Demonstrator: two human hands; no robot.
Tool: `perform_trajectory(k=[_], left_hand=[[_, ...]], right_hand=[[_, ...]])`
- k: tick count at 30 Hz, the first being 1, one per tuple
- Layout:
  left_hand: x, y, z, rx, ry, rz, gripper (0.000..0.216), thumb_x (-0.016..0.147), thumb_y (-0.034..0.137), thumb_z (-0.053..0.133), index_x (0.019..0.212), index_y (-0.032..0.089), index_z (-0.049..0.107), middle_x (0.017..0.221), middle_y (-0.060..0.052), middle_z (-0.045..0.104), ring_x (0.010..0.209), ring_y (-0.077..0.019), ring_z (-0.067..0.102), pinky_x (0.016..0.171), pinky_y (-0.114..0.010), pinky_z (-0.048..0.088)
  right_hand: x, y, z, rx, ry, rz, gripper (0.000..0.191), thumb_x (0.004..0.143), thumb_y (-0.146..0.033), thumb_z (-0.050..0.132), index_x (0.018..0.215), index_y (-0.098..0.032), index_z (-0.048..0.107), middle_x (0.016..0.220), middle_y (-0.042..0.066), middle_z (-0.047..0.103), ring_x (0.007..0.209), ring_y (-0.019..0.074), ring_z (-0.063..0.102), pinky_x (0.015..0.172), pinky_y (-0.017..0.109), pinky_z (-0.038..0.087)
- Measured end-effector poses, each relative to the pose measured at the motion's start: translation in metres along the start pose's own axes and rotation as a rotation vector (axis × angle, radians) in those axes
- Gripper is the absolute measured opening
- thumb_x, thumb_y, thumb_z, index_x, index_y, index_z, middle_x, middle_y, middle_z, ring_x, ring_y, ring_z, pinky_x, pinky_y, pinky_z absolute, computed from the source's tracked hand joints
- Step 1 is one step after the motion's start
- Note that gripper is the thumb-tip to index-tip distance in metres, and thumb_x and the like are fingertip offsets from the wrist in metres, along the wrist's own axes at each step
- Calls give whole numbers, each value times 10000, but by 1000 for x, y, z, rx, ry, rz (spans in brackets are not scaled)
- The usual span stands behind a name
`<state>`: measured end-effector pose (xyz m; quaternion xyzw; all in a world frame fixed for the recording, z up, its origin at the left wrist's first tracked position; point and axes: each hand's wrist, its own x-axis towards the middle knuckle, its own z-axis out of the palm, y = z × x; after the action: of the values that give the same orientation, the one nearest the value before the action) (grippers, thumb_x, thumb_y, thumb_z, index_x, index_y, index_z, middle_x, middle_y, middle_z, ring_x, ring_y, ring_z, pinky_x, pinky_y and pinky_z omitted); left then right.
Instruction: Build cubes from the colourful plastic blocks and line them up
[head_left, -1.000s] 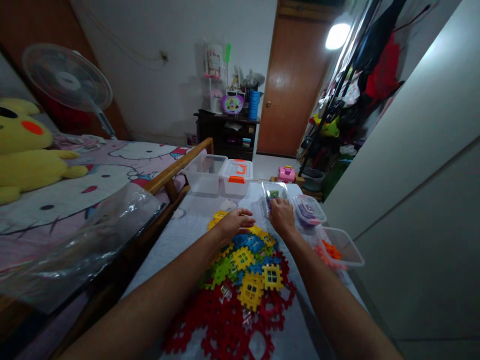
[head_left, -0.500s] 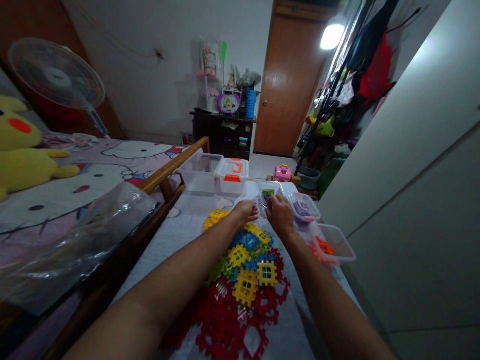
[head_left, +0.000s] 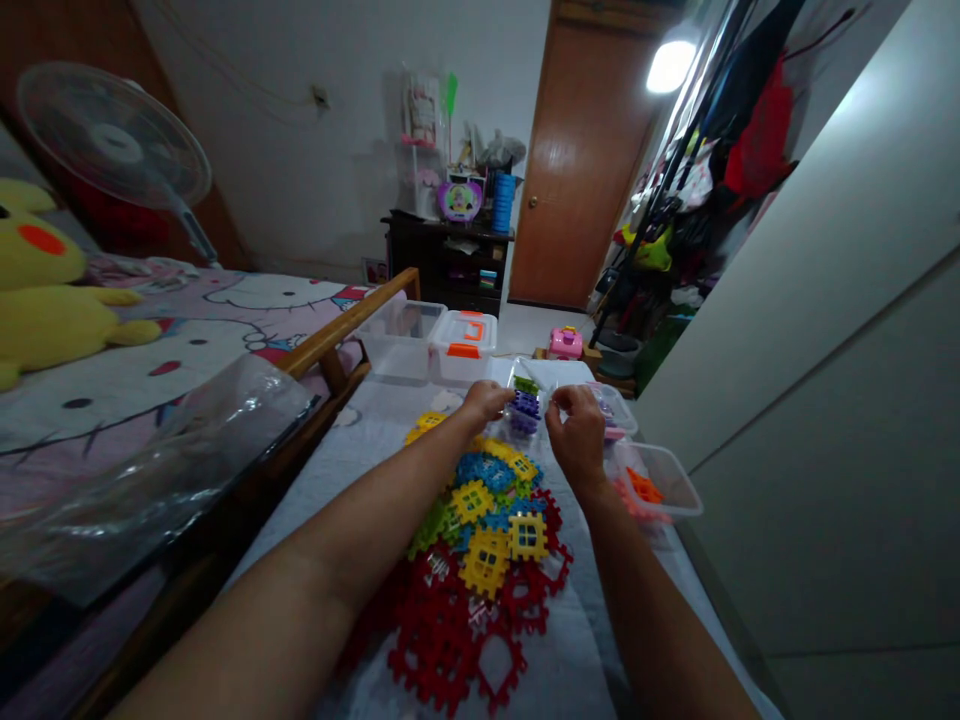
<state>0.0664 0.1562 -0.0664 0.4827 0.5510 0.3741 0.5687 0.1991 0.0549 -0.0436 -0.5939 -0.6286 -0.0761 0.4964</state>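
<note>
A small clear plastic container [head_left: 521,434] of purple interlocking pieces [head_left: 527,403] and green ones [head_left: 525,384] sits between a person's hands near the far end of a cloth-covered surface [head_left: 330,510]. The left hand [head_left: 489,400] reaches in at the container's left side, fingers close together; whether they grip it cannot be told. The right hand [head_left: 576,428] is just to the right, fingers curled narrowly toward the thumb, with any hold impossible to make out. Nearer the person spreads a pile of yellow window tiles [head_left: 485,562], blue pieces [head_left: 480,468] and red pieces [head_left: 435,650]. At right are a lidded tub [head_left: 622,415] and an open tub [head_left: 684,480] with orange pieces [head_left: 643,487]; at far left, an orange-latched box [head_left: 463,345] stands beside a clear bin [head_left: 400,345]. Beyond lie a bed bearing a yellow plush toy [head_left: 52,315], a fan [head_left: 112,145] and a wooden door [head_left: 574,170].
</note>
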Motion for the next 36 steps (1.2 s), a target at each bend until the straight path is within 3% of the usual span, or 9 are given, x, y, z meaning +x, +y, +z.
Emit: perform_trajectory(k=[9,12,15,21,27,31,36], left_hand=[[-35,42,-77,122,-259,101,260,529,-8,706,515,171,517,489,33,490,461,-96,461,434,-186,400],[-55,51,-101,381,-357,269,237,565,32,671,492,180,501,473,38,461,448,-97,426,438,-199,322],[-81,55,-118,647,-355,428,205,582,54,657,510,189,520,492,39,470,475,-103,401,474,-229,246],[-132,44,-125,936,-264,676,198,603,81,654,554,210,511,638,12,516,576,-139,437,568,-272,263],[-160,31,-131,1117,-264,795,116,741,156,584,663,219,525,786,-35,559,655,-174,505,615,-288,332],[-172,25,-133,1225,-232,839,115,744,111,573,713,217,543,831,-48,589,730,-190,554,655,-288,383],[-189,23,-135,1469,-57,933,121,834,100,516,807,199,579,858,-58,605,769,-208,581,652,-311,408]], right_hand=[[-16,-24,-39,238,153,193,36,790,-233,577,778,-207,555,736,-31,558,688,137,526,676,273,448],[-27,-28,-52,301,202,278,76,776,-261,618,788,-200,575,733,-34,573,670,128,532,666,267,449],[-39,-27,-61,400,246,356,119,757,-275,659,792,-190,583,735,-35,573,654,120,534,648,263,445],[-54,-16,-64,620,353,477,170,701,-277,701,779,-190,578,696,-57,551,587,107,521,572,247,439],[-50,-15,-77,840,483,606,154,629,-199,681,722,-189,559,603,-77,535,501,89,512,506,221,422],[-47,-16,-86,885,519,600,147,608,-178,665,704,-188,554,606,-78,532,495,80,511,482,211,434],[-49,-20,-89,910,499,568,134,624,-168,665,708,-181,561,615,-69,557,502,83,541,484,212,457]])
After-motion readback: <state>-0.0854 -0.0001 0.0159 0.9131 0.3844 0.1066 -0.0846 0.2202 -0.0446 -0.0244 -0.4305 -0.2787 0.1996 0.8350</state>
